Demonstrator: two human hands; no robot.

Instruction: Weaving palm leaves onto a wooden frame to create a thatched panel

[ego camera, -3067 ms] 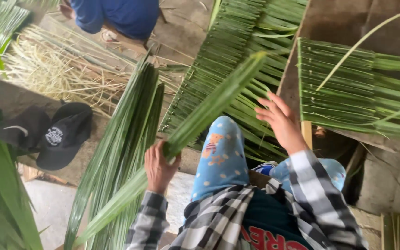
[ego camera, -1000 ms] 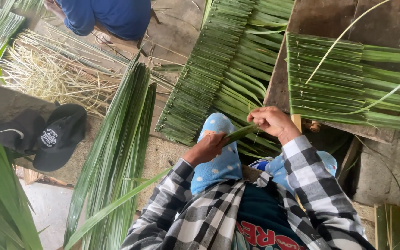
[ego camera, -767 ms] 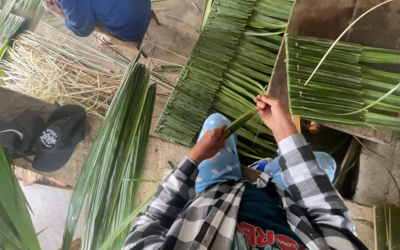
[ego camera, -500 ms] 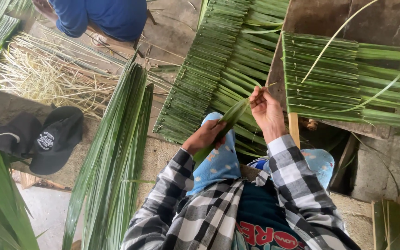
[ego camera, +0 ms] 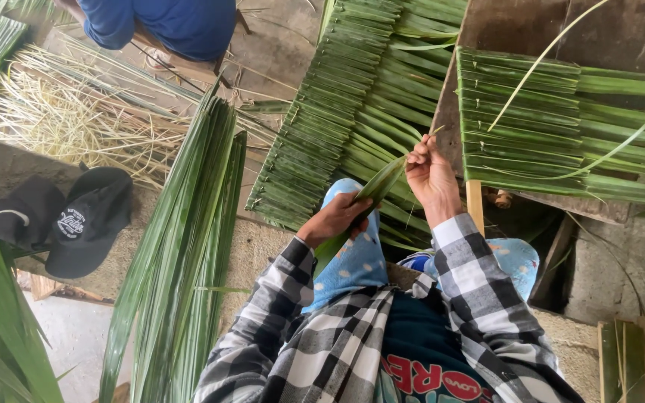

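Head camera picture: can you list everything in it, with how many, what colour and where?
palm leaf: one, green, held between both hands over the knee
loose leaf bundle: one long pile, green, on the floor at left
stitched leaf panels: two, green; one on the floor ahead, one on the wooden board at right
dry stalks: a heap, pale yellow, upper left
caps: two, black, on the ledge at left
another person: one, in blue, top edge
left hand: grips the leaf low down
right hand: fingers pinch the leaf's upper end
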